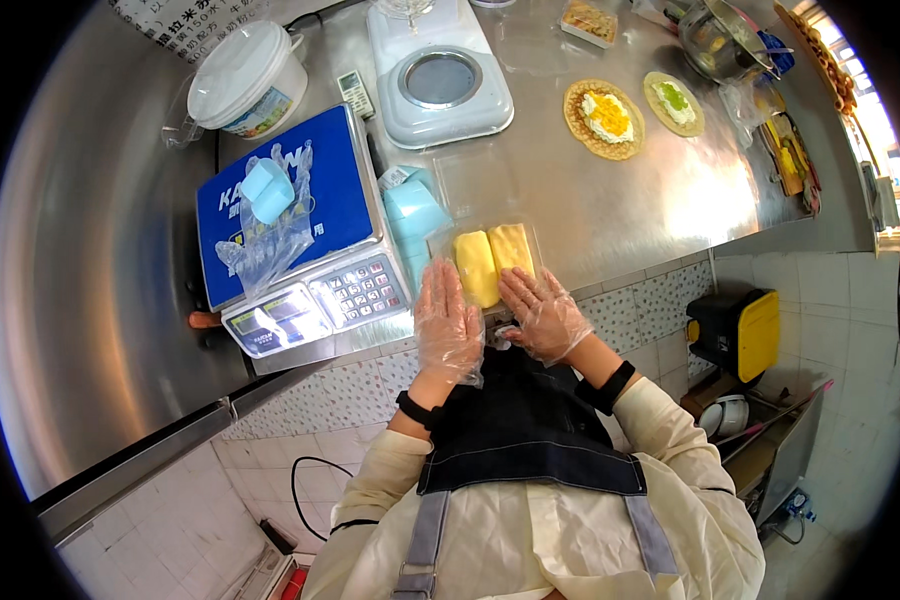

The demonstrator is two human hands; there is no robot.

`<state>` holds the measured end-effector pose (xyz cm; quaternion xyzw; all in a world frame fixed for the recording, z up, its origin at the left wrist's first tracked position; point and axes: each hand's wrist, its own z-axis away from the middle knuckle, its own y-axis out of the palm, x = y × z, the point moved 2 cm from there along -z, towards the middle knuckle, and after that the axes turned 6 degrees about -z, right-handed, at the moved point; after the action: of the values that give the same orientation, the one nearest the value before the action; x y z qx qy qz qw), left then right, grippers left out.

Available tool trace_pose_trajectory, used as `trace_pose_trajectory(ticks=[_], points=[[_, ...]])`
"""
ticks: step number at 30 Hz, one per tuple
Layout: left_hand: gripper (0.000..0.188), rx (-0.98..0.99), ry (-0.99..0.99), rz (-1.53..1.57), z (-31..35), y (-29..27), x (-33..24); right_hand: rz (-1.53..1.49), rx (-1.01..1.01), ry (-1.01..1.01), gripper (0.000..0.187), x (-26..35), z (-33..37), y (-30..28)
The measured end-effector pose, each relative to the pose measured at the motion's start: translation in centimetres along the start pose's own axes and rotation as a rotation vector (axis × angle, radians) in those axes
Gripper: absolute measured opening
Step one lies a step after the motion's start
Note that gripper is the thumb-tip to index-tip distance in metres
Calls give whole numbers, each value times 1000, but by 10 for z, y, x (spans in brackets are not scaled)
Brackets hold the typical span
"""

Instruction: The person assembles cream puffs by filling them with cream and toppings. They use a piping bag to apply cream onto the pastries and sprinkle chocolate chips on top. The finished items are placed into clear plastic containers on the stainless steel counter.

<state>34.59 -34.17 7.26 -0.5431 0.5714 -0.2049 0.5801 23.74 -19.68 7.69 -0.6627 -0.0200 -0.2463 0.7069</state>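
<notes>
Two plump yellow crepe parcels lie side by side in a shallow clear plastic box at the table's near edge: the left parcel point(475, 266) and the right parcel point(511, 250). My left hand point(448, 322), in a clear plastic glove, has its fingers stretched out along the left side of the box point(537, 240). My right hand point(544, 316), gloved likewise, rests its outstretched fingertips at the near end of the right parcel. Neither hand grips anything. Farther right lie a flat crepe with cream and orange fruit point(607, 117) and a flat crepe with cream and green fruit point(674, 103).
Left stands a blue-topped scale point(300, 230) bearing a crumpled plastic glove point(275, 245) and light-blue cup point(268, 190). Light-blue containers point(415, 212) sit beside it. Behind are a white tub point(247, 80) and white appliance point(440, 80); a metal bowl point(715, 42) stands far right.
</notes>
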Motion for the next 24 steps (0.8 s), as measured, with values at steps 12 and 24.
trace_pose_trajectory(ticks=[12, 24], points=[[54, -107, 16, 12, -7, -48, -23, -40, -206, -126, 52, -41, -5, -54], [38, -299, -605, 648, 1, -18, -60, -349, -509, 491, 32, -256, -137, -186]])
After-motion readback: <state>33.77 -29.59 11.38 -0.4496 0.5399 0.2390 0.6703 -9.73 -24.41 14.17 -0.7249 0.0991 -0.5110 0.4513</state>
